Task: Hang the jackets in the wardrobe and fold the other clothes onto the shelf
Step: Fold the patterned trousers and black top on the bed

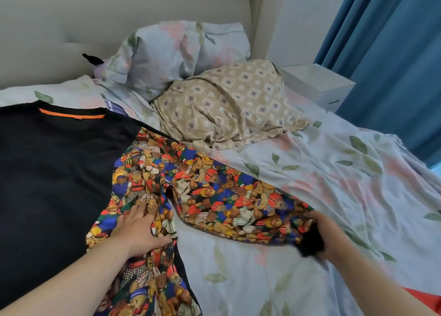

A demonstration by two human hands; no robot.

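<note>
A black jacket (55, 172) with an orange neck strip and teddy-bear print sleeves lies flat on the bed, back side up, at the left. Its right sleeve (229, 201) stretches out across the sheet toward the right. My left hand (140, 229) rests flat, fingers spread, on the print fabric by the armpit. My right hand (327, 234) grips the black cuff (310, 241) at the sleeve's end.
The bed sheet (334, 179) is floral and wrinkled. A floral pillow (176, 53) and a beige patterned pillow (229, 103) lie at the head. A white nightstand (319, 84) and blue curtain (391, 53) stand at the right. Something red (422, 299) shows at the bottom right.
</note>
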